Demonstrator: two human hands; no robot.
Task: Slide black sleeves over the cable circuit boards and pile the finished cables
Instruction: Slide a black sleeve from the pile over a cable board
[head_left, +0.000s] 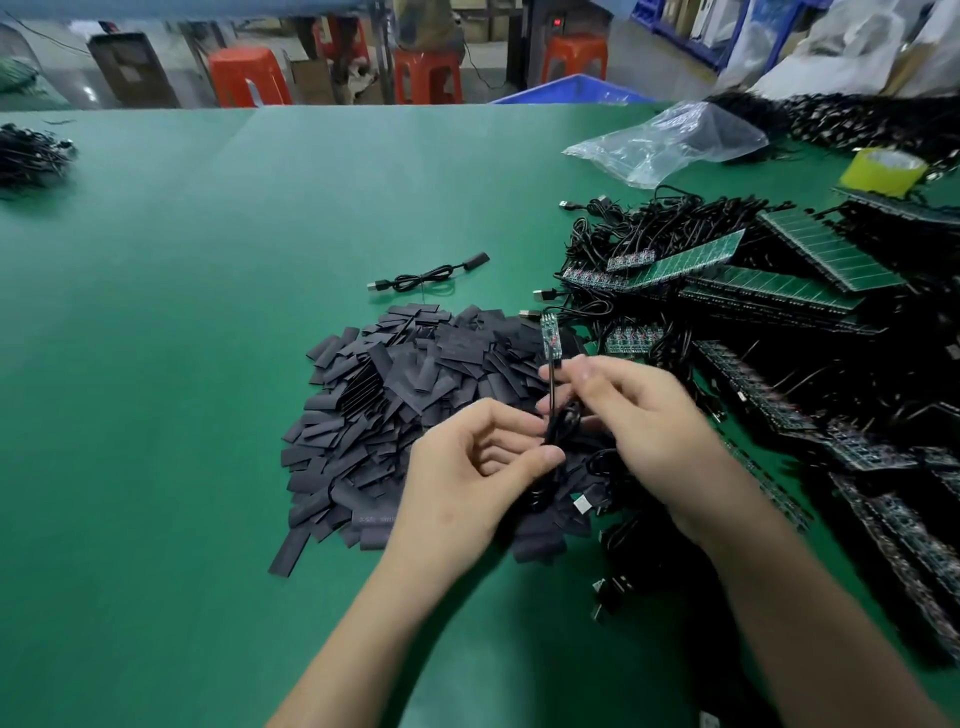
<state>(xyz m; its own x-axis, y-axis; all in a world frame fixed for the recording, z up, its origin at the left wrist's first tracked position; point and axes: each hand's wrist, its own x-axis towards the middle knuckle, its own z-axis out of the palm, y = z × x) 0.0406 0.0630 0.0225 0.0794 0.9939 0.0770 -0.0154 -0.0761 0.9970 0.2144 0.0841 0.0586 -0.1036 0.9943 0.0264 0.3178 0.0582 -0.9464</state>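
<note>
Left hand, right hand hold cable; print on sleeves illegible.

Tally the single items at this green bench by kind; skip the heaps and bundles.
Black cable with bare green circuit board, pinched by left hand and right hand: 1
Black USB cable with black sleeve fitted: 1
Yellow-green tape roll: 1
Clear plastic bag: 1
Total: 4

You work on a smooth, matt green mat. Your sleeves look like dull, matt black plastic; the cable jacket is smoother black plastic. The bag is clear, crinkled, glossy film; the tape roll shines
</note>
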